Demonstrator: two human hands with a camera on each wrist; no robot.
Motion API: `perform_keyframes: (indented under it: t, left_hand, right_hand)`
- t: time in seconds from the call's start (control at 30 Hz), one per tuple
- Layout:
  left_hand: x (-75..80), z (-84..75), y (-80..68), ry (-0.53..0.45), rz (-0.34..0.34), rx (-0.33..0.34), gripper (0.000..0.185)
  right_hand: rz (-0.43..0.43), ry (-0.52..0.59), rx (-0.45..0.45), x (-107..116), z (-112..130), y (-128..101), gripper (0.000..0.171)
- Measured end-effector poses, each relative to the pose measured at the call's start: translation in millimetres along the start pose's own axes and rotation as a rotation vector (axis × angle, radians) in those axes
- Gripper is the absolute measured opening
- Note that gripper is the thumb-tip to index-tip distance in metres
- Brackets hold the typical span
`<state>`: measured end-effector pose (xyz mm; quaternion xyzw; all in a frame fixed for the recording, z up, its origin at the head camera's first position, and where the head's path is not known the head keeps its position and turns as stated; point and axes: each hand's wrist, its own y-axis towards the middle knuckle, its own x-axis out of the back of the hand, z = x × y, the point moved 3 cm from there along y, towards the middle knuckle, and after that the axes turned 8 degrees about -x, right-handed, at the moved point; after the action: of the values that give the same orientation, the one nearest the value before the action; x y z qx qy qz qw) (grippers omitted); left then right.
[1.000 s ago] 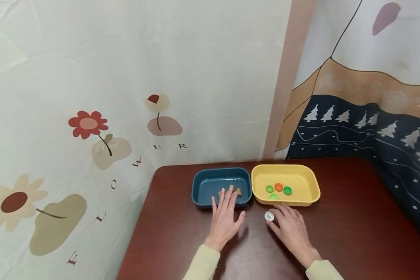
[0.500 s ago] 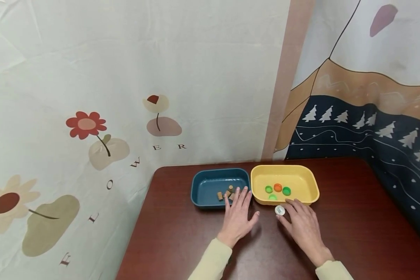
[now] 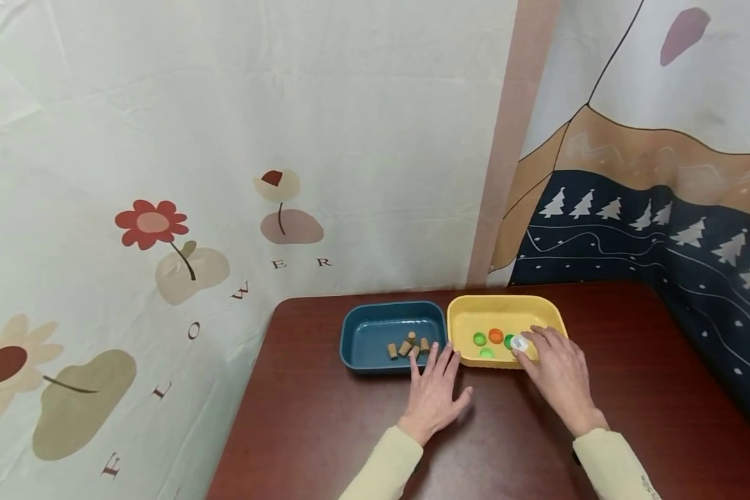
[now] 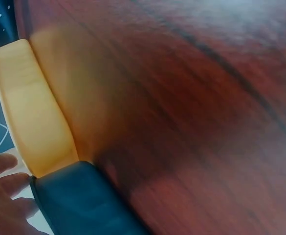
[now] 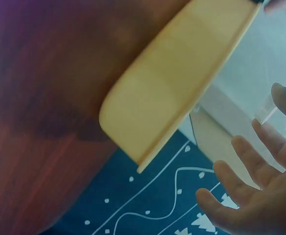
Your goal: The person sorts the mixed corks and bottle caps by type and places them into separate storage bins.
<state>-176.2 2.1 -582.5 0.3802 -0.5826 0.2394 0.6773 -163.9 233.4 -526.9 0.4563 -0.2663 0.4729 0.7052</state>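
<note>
A white round bottle cap (image 3: 519, 342) is pinched between the thumb and index finger of my right hand (image 3: 561, 378), over the near right part of the yellow tray (image 3: 506, 310). In the right wrist view the bottle cap (image 5: 266, 108) shows edge-on, translucent, and the other fingers (image 5: 248, 156) are spread. Inside the yellow tray lie green caps (image 3: 479, 339) and an orange cap (image 3: 496, 336). My left hand (image 3: 433, 397), fingers spread, is at the near right edge of the blue tray (image 3: 364, 330), holding nothing. Several corks (image 3: 405, 348) lie in that tray.
Both trays stand side by side on the dark red-brown table (image 3: 325, 430), close to its back edge. Behind it hangs a pale printed cloth (image 3: 375, 139), with a dark blue tree-patterned part (image 3: 600, 236) to the right.
My right hand has carried the white bottle cap from in front of the yellow tray up over it. My left hand has shifted right and nearer, uncovering more corks.
</note>
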Motion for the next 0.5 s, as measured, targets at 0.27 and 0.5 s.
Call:
perform_keyframes:
  t: [0.27,0.5]
  left_hand:
    - [-3.8,1.6,-2.0,0.004,-0.012,-0.009,0.068]
    - [-6.7,1.2,-1.8,0.016,0.016,-0.015,0.069]
  right_hand:
    - [0.068,-0.026,-0.058,-2,-14,32,0.047]
    - [0.129,-0.057,-0.085,-10,-19,53,0.047]
